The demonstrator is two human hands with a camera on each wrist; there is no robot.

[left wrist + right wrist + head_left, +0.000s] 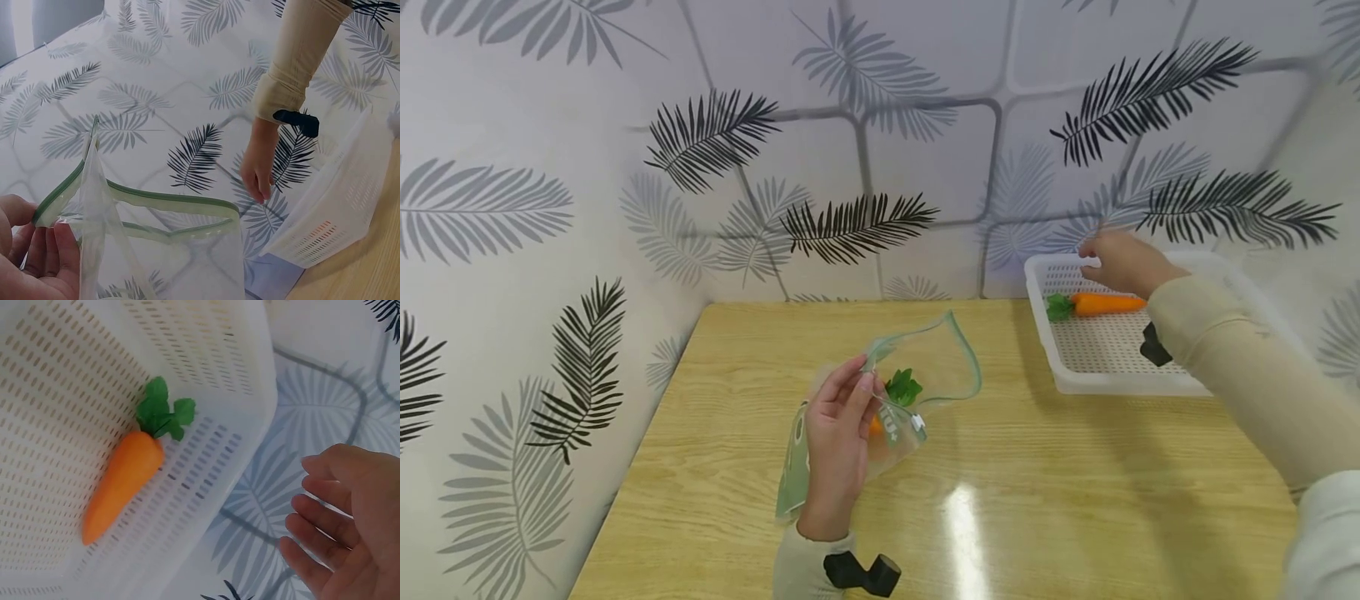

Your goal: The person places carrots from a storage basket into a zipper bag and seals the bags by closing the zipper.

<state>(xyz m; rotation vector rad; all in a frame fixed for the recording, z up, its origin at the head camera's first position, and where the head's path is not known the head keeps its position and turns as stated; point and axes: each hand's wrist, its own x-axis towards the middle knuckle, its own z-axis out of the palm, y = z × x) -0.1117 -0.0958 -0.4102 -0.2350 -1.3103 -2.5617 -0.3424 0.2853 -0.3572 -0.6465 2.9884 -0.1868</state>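
My left hand [837, 433] pinches the rim of a clear zip bag [942, 354] with a green edge and a white slider. The bag's mouth gapes, and inside show green leaves [902, 387] and a bit of orange, partly hidden by the fingers. Over the far side of a white perforated basket [1131, 386] hovers my right hand [1123, 262], its fingers loosely bent with nothing in them. An orange carrot [122, 484] with a green leafy top lies in that basket, beside the hand. The left wrist view shows the bag's two green zip edges [181, 203] standing apart.
The basket stands at the back right of the wooden table [715, 433], close to the wall [925, 150] with its leaf-pattern covering. The same wall covering runs along the left side. Light glares off the tabletop near the front middle.
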